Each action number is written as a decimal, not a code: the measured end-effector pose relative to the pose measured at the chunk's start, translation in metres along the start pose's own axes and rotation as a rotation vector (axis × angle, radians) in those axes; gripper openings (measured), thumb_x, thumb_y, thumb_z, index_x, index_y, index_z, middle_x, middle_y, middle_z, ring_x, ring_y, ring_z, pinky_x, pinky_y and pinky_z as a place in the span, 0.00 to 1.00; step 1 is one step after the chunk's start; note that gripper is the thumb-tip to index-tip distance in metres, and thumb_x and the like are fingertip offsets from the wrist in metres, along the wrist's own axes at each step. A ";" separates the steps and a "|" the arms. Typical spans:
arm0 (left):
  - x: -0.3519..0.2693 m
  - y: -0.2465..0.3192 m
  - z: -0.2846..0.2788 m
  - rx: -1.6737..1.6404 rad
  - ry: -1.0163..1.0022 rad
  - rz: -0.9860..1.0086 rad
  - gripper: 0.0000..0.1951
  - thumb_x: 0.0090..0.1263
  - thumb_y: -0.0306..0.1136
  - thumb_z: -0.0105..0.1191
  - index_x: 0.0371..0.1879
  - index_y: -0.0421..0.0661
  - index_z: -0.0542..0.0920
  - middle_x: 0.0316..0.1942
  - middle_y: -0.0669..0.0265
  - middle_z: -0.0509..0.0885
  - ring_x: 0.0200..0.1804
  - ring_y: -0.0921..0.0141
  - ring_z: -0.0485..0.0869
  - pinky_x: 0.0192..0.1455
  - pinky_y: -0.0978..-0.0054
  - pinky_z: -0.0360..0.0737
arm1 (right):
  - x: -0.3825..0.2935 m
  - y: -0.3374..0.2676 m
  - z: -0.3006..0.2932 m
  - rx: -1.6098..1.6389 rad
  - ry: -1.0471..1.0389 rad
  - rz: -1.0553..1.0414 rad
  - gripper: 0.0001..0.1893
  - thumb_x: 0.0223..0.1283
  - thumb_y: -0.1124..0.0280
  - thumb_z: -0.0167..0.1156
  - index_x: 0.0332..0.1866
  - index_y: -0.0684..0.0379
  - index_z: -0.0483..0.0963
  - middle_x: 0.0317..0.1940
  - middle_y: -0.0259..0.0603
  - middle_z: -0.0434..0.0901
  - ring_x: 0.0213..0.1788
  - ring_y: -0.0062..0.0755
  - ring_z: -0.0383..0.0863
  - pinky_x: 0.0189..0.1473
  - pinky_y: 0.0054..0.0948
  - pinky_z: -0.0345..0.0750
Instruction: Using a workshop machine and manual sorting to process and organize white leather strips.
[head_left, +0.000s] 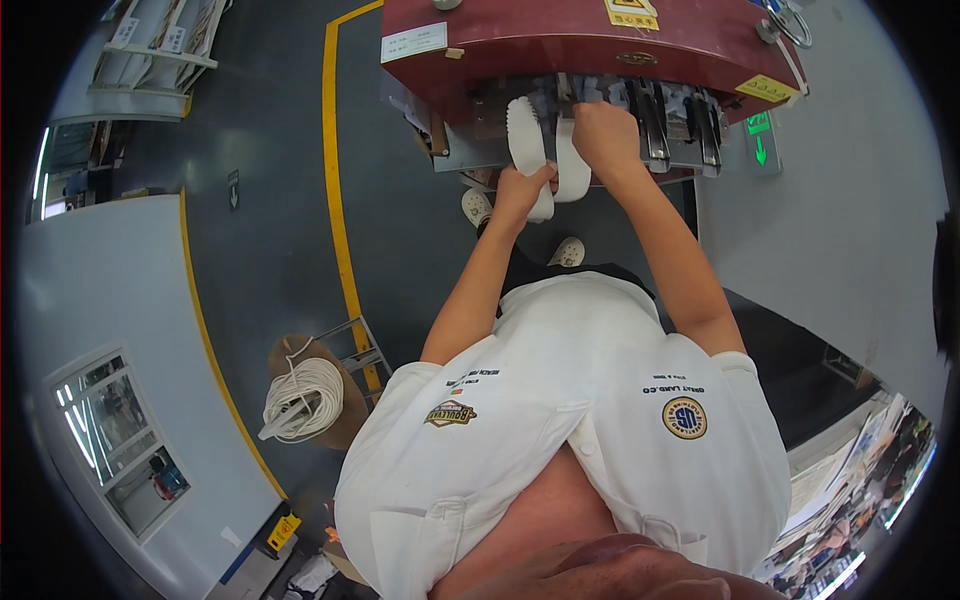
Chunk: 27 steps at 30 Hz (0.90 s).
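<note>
My left hand (519, 193) grips a long white sole-shaped piece (526, 135) with a toothed edge at its far end. Beside it hangs a second white piece (573, 165), smooth and curved at its near end. My right hand (609, 139) is closed at the upper right edge of that second piece; its fingertips are hidden from view. Both hands are at the front of a dark red machine (525, 30), just below its hood. A metal clamp part (564, 86) sits right above the second piece.
Paired metal bars (654, 131) jut from the machine to the right of my hands. A steel ring handle (787, 22) is at its upper right corner. A coil of white cord (304, 401) lies on a brown stool seat (349, 420) at left. Yellow floor tape (334, 187) runs alongside.
</note>
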<state>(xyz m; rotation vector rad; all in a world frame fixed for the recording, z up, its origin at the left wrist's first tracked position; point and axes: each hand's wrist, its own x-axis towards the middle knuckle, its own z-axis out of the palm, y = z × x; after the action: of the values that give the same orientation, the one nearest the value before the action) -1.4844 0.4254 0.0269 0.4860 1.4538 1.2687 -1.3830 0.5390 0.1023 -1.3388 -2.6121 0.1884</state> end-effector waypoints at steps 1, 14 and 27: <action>-0.003 0.001 0.001 -0.026 0.012 -0.011 0.08 0.59 0.30 0.58 0.34 0.39 0.80 0.25 0.67 0.81 0.28 0.75 0.79 0.33 0.77 0.73 | 0.002 -0.003 -0.004 -0.069 -0.078 -0.009 0.08 0.46 0.76 0.53 0.28 0.60 0.80 0.26 0.50 0.81 0.30 0.48 0.83 0.34 0.38 0.79; -0.001 -0.003 0.005 0.011 -0.047 0.027 0.10 0.57 0.29 0.61 0.35 0.39 0.79 0.26 0.67 0.81 0.28 0.75 0.78 0.34 0.77 0.73 | 0.005 -0.010 0.003 -0.102 -0.089 -0.120 0.05 0.46 0.76 0.55 0.24 0.61 0.79 0.23 0.49 0.80 0.29 0.47 0.83 0.31 0.37 0.80; -0.004 -0.003 0.007 -0.021 0.022 0.054 0.10 0.56 0.29 0.61 0.34 0.38 0.79 0.26 0.66 0.81 0.28 0.75 0.78 0.32 0.78 0.73 | 0.018 -0.011 0.001 -0.114 -0.065 -0.142 0.05 0.46 0.76 0.56 0.25 0.61 0.80 0.25 0.49 0.81 0.31 0.46 0.84 0.32 0.37 0.81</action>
<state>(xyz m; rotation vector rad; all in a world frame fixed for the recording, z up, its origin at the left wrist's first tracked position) -1.4760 0.4237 0.0276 0.5020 1.4527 1.3342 -1.4016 0.5472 0.1057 -1.1931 -2.7980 0.0637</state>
